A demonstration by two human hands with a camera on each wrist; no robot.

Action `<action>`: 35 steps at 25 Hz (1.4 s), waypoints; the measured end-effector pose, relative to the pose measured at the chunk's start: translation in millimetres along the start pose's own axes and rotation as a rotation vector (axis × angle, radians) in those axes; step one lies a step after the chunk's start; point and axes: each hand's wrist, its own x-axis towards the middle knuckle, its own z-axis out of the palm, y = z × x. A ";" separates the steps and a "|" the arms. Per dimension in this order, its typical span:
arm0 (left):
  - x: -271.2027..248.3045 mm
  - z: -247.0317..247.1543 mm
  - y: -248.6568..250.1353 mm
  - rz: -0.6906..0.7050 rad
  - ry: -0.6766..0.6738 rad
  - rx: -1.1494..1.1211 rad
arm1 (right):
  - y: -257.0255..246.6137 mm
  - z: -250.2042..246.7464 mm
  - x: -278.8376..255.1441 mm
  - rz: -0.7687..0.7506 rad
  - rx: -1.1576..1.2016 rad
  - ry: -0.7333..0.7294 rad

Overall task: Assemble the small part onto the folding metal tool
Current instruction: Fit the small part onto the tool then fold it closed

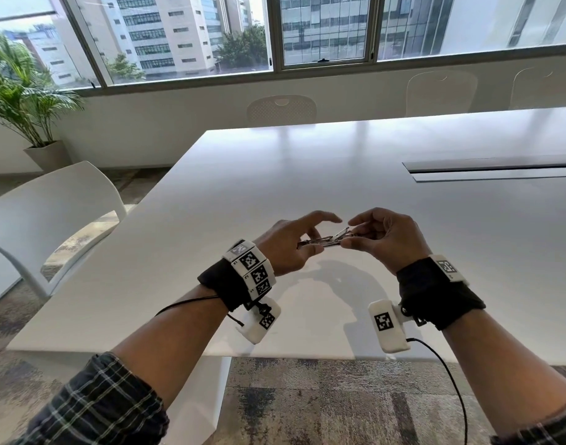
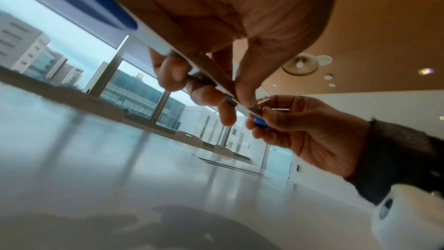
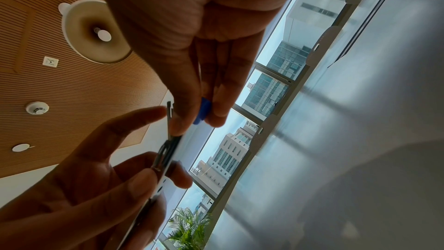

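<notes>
I hold the folding metal tool [image 1: 323, 240] level above the white table [image 1: 275, 175], between both hands. My left hand [image 1: 309, 239] pinches the tool's left half with thumb and lower fingers, its index finger lifted. In the left wrist view the tool [image 2: 211, 81] runs as a thin steel strip through those fingers. My right hand [image 1: 355, 236] meets the tool's right end, where a thin piece sticks up. The right wrist view shows a small blue part [image 3: 201, 111] pinched in the right fingers, with the thumb against the tool [image 3: 168, 151]. The blue part [image 2: 260, 122] sits just under the tool's end.
A long cable slot [image 1: 493, 170] is set in the table at the right. A white chair [image 1: 50, 220] stands at the table's left edge, with more chairs [image 1: 281, 109] on the far side. A potted palm [image 1: 25, 101] stands by the windows.
</notes>
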 end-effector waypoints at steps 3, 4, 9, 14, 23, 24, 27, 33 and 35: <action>0.0 1.6 1.9 0.095 -0.024 0.112 | 0.8 0.3 -0.4 0.011 0.025 -0.011; -0.5 2.6 1.3 0.118 -0.024 0.123 | 0.8 0.1 -0.5 0.014 0.033 -0.011; 1.3 5.9 -4.6 0.188 -0.033 0.196 | -0.7 -0.8 -0.8 0.017 0.042 -0.033; 1.9 9.2 -11.0 0.186 0.014 0.208 | 3.3 0.5 -0.2 0.031 0.056 -0.044; 0.4 -1.9 -17.7 0.055 -0.017 0.136 | 13.3 -2.3 3.7 0.039 0.097 -0.023; 0.5 -4.8 -20.5 0.034 -0.002 0.128 | 16.5 -4.3 6.1 0.046 0.097 -0.009; -1.4 -10.5 -22.2 -0.019 0.116 0.035 | 27.0 -10.1 9.7 0.068 0.104 0.005; 2.3 9.2 -7.2 -0.148 0.187 -0.378 | 24.9 3.9 6.8 0.122 0.259 -0.052; 5.6 18.2 -5.2 -0.160 0.191 -0.501 | 22.8 9.7 5.4 0.152 0.335 -0.081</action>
